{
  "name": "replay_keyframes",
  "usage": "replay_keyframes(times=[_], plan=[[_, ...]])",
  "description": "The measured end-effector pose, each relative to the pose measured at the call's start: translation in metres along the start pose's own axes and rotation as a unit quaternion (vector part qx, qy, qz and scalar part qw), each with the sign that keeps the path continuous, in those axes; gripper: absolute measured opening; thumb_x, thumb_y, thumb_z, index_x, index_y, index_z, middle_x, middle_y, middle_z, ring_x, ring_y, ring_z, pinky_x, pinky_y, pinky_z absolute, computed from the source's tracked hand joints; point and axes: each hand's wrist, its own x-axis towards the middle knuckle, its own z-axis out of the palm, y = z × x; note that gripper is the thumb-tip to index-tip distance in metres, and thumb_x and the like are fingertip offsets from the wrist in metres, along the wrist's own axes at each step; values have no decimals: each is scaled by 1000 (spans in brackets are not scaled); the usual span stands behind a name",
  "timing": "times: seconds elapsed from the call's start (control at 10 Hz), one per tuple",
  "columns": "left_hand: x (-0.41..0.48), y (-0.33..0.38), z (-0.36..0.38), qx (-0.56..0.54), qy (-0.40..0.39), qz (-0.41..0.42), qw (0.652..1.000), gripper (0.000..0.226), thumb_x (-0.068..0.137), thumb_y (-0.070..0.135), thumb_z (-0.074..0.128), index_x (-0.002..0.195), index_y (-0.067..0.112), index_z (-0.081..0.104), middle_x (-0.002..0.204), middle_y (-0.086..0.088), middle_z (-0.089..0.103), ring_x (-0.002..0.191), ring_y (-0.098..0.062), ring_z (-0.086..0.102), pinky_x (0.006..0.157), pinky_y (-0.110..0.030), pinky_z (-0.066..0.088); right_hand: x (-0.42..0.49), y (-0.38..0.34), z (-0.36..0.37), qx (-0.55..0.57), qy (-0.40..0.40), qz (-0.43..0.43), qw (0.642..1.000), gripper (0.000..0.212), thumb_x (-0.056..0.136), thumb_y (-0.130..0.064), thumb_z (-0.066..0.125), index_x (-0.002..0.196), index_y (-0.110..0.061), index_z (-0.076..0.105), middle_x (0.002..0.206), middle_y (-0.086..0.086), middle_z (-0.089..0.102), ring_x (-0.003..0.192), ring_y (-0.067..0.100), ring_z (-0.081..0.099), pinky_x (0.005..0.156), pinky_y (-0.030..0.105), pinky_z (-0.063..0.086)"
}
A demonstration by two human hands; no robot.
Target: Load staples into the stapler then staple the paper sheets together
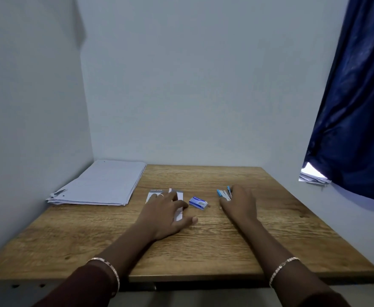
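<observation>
A small blue and white stapler [224,193] lies on the wooden table [203,247], partly under the fingers of my right hand [239,201], which rests over it. A blue and white staple box [198,202] sits between my two hands. My left hand [167,214] lies flat with fingers spread on small paper sheets [179,196], pressing them to the table. Whether my right hand grips the stapler is hidden by the fingers.
A large stack of white paper [99,183] lies at the back left against the wall. A dark blue curtain [356,107] hangs at the right, with more papers [313,176] beneath it. The table's front edge runs near my forearms.
</observation>
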Motion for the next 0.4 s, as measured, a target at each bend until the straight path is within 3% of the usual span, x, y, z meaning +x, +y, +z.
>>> replay_keyframes(times=[0.2,0.4], plan=[[16,19,3,11,1,-30,999,94,78,89,5,129,35,63,124,2,55,119,-21,50,101,-45,28,10,1,7,-9,-4,1,1000,24,84,-33,72,81,-11,63,82,4,61,87,25,63,64,28,32],[33,15,7,10,51,-37,998,103,73,92,-6,124,38,66,117,8,55,115,-17,48,98,-42,29,34,2,5,-30,-87,29,995,37,83,-45,72,72,-13,56,83,5,65,82,23,61,57,29,31]])
